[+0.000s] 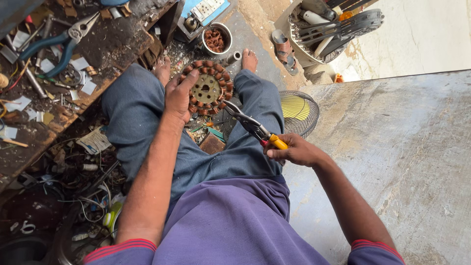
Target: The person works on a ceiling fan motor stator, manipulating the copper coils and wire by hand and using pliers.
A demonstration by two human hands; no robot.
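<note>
- Right now, left hand [179,98] clamped on the rim of the round stator [208,88], propped between the knees, copper coils ringed around a brass-coloured hub.
- Right hand [294,149] closed around yellow-handled pliers [250,125], nose touching the stator's lower right edge.
- Could slip off the winding if pulled at an angle, scoring neighbouring coils or jabbing the left thumb.
- Could roll off the lap too, held on one side only.
- Close by: metal cup of copper scraps [215,39], blue pliers [61,46] on the cluttered bench, wire fan guard [299,113] beside the right knee.
</note>
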